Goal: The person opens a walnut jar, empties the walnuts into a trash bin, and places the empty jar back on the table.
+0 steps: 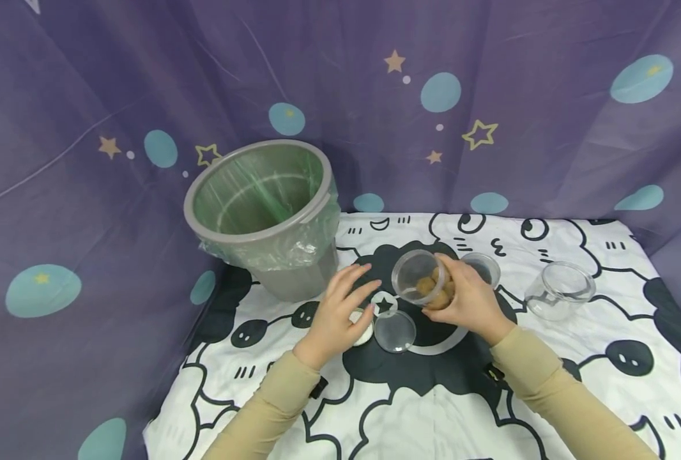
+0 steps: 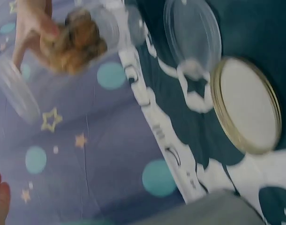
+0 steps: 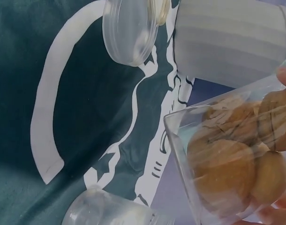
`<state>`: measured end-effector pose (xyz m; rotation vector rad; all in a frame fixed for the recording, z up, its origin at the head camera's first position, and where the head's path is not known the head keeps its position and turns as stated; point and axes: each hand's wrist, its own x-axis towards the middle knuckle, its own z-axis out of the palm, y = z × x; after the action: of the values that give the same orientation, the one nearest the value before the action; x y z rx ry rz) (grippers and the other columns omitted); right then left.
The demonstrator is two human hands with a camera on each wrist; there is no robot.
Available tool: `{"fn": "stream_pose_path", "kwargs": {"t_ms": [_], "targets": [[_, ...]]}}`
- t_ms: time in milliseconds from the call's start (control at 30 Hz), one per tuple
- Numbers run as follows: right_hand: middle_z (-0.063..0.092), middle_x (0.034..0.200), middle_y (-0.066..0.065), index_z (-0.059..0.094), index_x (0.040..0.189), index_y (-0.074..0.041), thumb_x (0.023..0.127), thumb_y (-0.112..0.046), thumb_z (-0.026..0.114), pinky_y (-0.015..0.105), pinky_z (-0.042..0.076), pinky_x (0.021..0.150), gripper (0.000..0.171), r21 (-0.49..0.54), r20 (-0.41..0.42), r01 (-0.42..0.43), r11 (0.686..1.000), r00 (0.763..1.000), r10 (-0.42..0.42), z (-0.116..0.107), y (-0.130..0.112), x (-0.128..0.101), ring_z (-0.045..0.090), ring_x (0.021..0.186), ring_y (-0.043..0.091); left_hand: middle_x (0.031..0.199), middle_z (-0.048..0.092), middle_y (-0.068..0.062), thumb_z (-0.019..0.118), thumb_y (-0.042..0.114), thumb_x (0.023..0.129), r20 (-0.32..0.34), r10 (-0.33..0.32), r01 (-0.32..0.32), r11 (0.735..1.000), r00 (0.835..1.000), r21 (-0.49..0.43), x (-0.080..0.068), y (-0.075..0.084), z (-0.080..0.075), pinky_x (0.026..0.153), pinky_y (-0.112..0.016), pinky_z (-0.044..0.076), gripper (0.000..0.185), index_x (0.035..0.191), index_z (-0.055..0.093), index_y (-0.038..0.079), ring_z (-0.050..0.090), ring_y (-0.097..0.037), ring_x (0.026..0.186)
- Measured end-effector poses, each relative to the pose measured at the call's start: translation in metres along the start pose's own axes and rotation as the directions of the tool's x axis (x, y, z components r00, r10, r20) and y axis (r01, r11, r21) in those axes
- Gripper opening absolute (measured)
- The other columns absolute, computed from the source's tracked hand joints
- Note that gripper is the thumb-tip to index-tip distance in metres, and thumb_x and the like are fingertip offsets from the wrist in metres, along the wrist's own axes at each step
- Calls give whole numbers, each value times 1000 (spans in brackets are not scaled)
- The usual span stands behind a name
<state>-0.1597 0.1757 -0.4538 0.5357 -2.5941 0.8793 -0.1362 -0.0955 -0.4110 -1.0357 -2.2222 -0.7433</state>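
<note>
My right hand [image 1: 471, 299] grips a clear plastic jar [image 1: 411, 271] tilted with its mouth toward the left, above the cloth. Several brown, rounded pieces [image 3: 227, 173] lie inside it; their exact kind is unclear. My left hand [image 1: 338, 313] hovers to the left of the jar, fingers spread and holding nothing. Beneath and beside it lies a round white lid with a gold rim [image 2: 248, 105], partly hidden by that hand in the head view. A clear round lid [image 1: 395, 331] lies right next to the gold-rimmed one.
A grey bin [image 1: 294, 281] with a thin green liner stands at the back left, its top open. One clear container [image 1: 484, 268] is partly hidden behind my right hand. Farther right stands another clear jar [image 1: 559, 292]. A purple curtain [image 1: 375, 128] hangs behind the patterned cloth.
</note>
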Motion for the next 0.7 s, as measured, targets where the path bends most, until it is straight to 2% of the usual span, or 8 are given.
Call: {"fn": "stream_pose_path", "kwargs": {"t_ms": [100, 200, 300, 500, 700], "targets": [[60, 113, 17, 41, 138, -11, 48, -34, 92, 54, 48, 81, 106, -3, 7, 24, 1000, 1000, -24, 1, -3, 1, 57, 102, 36, 142, 41, -17, 47, 28, 98, 107, -16, 18, 1000, 994, -18, 4, 5, 9, 107, -48, 36, 35, 127, 57, 11, 36, -35, 133], [60, 113, 16, 41, 139, -11, 49, -34, 92, 52, 49, 80, 107, 3, 25, 46, 999, 999, -46, 3, -5, 1, 58, 99, 34, 147, 34, -17, 52, 30, 96, 198, -61, 65, 998, 978, -14, 7, 7, 14, 107, -51, 35, 42, 135, 50, 15, 30, -35, 137], [60, 114, 15, 39, 140, -11, 50, -34, 92, 50, 49, 80, 108, 7, 45, 60, 998, 997, -60, 5, -7, 2, 58, 99, 32, 150, 31, -17, 59, 32, 93, 262, -94, 98, 995, 960, -2, 12, 8, 19, 108, -53, 32, 51, 140, 44, 19, 27, -36, 139], [60, 115, 15, 37, 141, -11, 53, -35, 90, 48, 50, 78, 105, 7, 68, 68, 998, 995, -68, 9, -13, 2, 59, 98, 32, 150, 31, -18, 67, 37, 87, 319, -77, 71, 997, 945, 31, 19, 8, 28, 108, -53, 32, 61, 141, 44, 20, 29, -38, 138], [60, 116, 17, 38, 142, -9, 55, -36, 89, 46, 52, 75, 104, 2, 93, 76, 997, 993, -76, 14, -18, 0, 59, 98, 32, 151, 27, -15, 68, 46, 83, 378, -46, 15, 996, 925, 84, 20, 7, 34, 106, -54, 35, 68, 142, 44, 22, 27, -39, 139]]}}
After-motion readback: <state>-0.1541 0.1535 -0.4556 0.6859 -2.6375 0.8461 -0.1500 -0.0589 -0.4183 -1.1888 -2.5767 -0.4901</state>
